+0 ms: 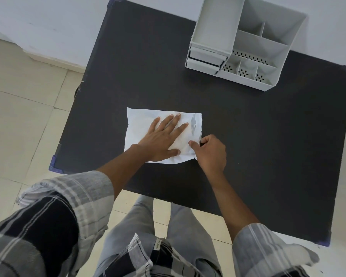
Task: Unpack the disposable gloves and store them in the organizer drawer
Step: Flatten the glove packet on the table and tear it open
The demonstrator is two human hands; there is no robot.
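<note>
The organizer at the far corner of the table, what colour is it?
Light grey, with dotted hole patterns in its front compartments; the organizer shows in the head view.

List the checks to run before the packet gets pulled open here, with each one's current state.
1. Packet flat on the table: ok.
2. Left hand pressing the packet down: ok.
3. Right hand pinching the packet's right edge: ok.
4. Packet opened: cannot tell; that edge looks crumpled.
5. Gloves visible: not ok, none showing.
6. Organizer drawers open to receive them: not ok, they look closed.
</note>
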